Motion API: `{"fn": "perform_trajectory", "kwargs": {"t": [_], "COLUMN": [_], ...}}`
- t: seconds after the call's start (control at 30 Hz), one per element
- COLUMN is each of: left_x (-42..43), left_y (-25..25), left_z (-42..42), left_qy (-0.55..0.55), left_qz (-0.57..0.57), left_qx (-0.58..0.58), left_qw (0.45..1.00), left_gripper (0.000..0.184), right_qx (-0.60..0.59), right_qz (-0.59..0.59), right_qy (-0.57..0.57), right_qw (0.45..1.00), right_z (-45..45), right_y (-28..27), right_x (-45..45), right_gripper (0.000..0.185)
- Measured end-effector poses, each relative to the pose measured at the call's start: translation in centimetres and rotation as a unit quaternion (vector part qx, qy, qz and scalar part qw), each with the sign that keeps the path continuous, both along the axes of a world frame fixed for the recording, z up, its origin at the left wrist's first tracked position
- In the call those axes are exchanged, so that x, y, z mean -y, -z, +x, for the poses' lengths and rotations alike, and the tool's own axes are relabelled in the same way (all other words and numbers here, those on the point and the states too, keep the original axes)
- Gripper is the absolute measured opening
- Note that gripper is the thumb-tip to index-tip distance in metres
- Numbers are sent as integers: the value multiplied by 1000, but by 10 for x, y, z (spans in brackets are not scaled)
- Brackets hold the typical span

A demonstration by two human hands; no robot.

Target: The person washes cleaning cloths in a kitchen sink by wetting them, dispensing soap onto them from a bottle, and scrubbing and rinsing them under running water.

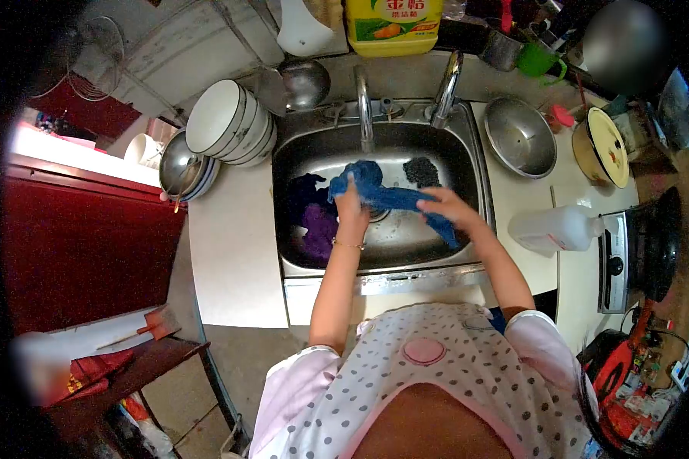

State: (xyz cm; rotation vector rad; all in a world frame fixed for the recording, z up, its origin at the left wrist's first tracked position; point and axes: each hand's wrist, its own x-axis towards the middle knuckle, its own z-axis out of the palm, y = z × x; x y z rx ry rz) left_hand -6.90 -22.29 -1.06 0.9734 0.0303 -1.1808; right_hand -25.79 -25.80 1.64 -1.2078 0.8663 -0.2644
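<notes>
Both of my hands are over the steel sink (421,252) with a wet-looking blue cloth (394,199) stretched between them. My left hand (351,200) is closed on the bunched left part of the cloth. Farther right, my right hand (448,206) grips the other end, a loose tail hanging below it; this hand is slightly blurred. On the sink floor to the left lie a purple cloth (319,231) and a dark navy cloth (305,195). A dark scouring pad (421,172) rests at the back right of the basin. The drain is partly hidden by the blue cloth.
Two taps (364,115) rise behind the sink. White bowls (216,118) lean in a stack at the left. To the right are a steel bowl (520,138), a yellow enamel pot (601,145) and a white plastic bottle (551,228). A yellow detergent jug (394,30) stands behind.
</notes>
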Motion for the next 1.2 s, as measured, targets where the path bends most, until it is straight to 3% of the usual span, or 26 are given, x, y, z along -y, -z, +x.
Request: {"fn": "perform_trajectory", "kwargs": {"t": [0.03,0.07,0.13,0.17,0.2,0.3,0.33,0.37,0.4,0.47,0.5,0.53,0.57,0.6,0.67,0.7,0.73,0.77,0.8,0.87,0.93,1.0,1.07,1.13,1.17,1.2], "left_x": [-3,-9,-12,-15,-17,-9,-7,-10,-18,-25,-18,-18,-25,-27,-34,-38,-44,-52,-59,-76,-89,-98,-100,-101,-100,-100], "left_y": [-5,-10,27,21,21,31,43,54,58,65,56,80,25,19,-9,-12,7,41,60,30,21,29,19,20,20,18], "left_z": [2,-4,-21,-37,-51,-24,-13,-9,-9,-32,-40,-48,-48,-47,-34,-25,-14,0,10,34,51,60,63,64,64,63], "left_qy": [20,54,172,216,211,274,277,287,291,184,242,316,334,415,485,468,460,419,376,347,279,194,133,93,76,60], "left_qz": [-19,42,88,95,68,126,116,22,-69,-118,65,22,9,39,-46,-40,-32,32,95,192,198,199,205,196,193,191], "left_qx": [-31,6,255,249,237,179,202,203,199,213,143,226,342,274,305,399,398,439,475,440,401,391,416,374,360,346], "left_qw": [999,998,948,939,946,936,932,936,933,952,957,921,878,867,818,788,793,794,790,806,850,878,876,902,910,917], "left_gripper": [19,28,40,48,57,68,63,58,54,36,34,33,34,41,42,43,43,43,44,45,47,36,31,25,25,24], "right_qx": [23,44,47,-4,5,108,143,176,102,86,94,99,141,184,39,-141,-314,-313,-350,-379,-354,-230,-195,-90,-91,-193], "right_qz": [-61,-123,-119,-224,-134,-51,-5,40,-124,-71,-55,-35,-34,-34,-107,-165,-220,-221,-301,-372,-360,-408,-297,-235,-234,-209], "right_qy": [61,123,299,340,348,322,249,171,121,251,268,283,312,341,332,242,142,133,19,-100,-249,-197,-157,-32,-31,-181], "right_qw": [996,984,946,913,928,939,958,969,980,961,957,953,939,921,936,946,912,914,887,841,826,861,921,967,967,941], "right_z": [4,9,35,54,69,75,74,73,77,80,75,63,50,37,11,17,23,20,8,11,49,99,152,197,207,215], "right_y": [4,10,17,15,32,22,16,10,-5,50,62,75,99,125,164,120,70,82,101,110,90,115,155,239,229,203], "right_x": [4,9,12,8,7,-19,-31,-39,-48,-40,-27,-17,-10,1,30,31,30,30,32,33,25,8,-19,-52,-51,-47], "right_gripper": [24,22,19,20,22,26,27,29,31,29,29,29,30,31,22,24,26,26,39,52,64,68,74,59,59,47]}}
